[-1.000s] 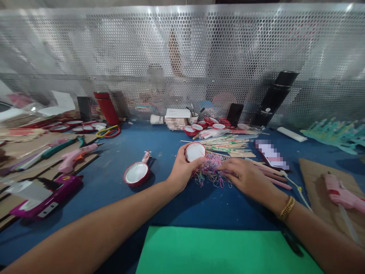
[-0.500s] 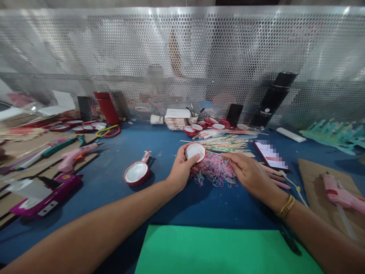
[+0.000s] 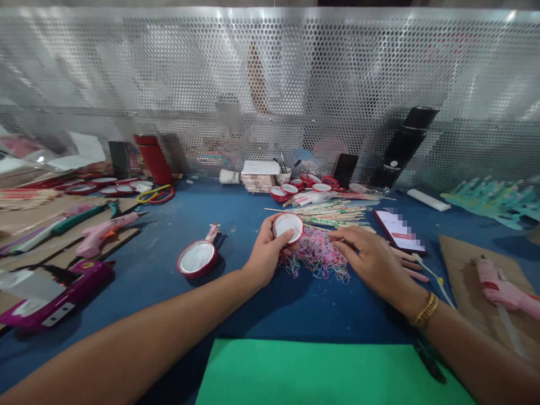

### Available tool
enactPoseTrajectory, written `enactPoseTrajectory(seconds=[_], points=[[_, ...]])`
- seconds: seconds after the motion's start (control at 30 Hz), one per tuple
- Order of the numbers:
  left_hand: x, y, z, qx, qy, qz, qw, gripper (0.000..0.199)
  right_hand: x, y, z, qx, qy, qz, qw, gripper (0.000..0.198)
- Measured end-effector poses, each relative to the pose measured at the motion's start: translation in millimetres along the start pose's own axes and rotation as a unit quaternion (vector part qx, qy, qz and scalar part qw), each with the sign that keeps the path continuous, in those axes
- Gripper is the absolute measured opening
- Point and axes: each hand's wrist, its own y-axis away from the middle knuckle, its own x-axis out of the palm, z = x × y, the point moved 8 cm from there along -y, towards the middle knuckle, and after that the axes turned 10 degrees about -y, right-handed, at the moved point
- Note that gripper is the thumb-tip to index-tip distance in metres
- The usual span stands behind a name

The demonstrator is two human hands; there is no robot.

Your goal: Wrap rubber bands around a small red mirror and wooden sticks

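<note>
In my left hand point(image 3: 266, 252) is a small round drum-like cup point(image 3: 283, 226) with a red rim and a white face, my thumb resting on that face. Just right of it lies a tangled heap of thin coloured elastic bands point(image 3: 318, 256). My right hand point(image 3: 365, 256) is at the heap's right edge, thumb and forefinger pinched together; what is between them is too small to make out. A similar red drum point(image 3: 197, 259) with a short stick handle point(image 3: 212, 232) lies on the blue table to the left.
Thin printed sticks point(image 3: 333, 212) lie behind the heap, with more red drums point(image 3: 295, 188) beyond. A phone point(image 3: 399, 229) rests at right. Pink glue guns point(image 3: 99, 236) lie on both sides, near a purple power strip point(image 3: 59, 298). A green sheet point(image 3: 329, 374) covers the front edge.
My right hand has shifted slightly, its fingertips still at the band heap. My left hand keeps its hold on the drum. The whole view has moved slightly.
</note>
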Motion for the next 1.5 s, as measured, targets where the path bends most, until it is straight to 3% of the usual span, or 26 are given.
enactPoseTrajectory(seconds=[0.63, 1.5], points=[[2.2, 0.3, 1.1, -0.007, 0.007, 0.013, 1.0, 0.05, 4.7, 1.1, -11.0, 0.009, -0.012, 0.0, 1.0, 0.032], [1.2, 0.7, 3.4, -0.01, 0.013, 0.008, 1.0, 0.047, 2.9, 0.8, -3.4, 0.011, -0.049, -0.01, 0.999, 0.035]])
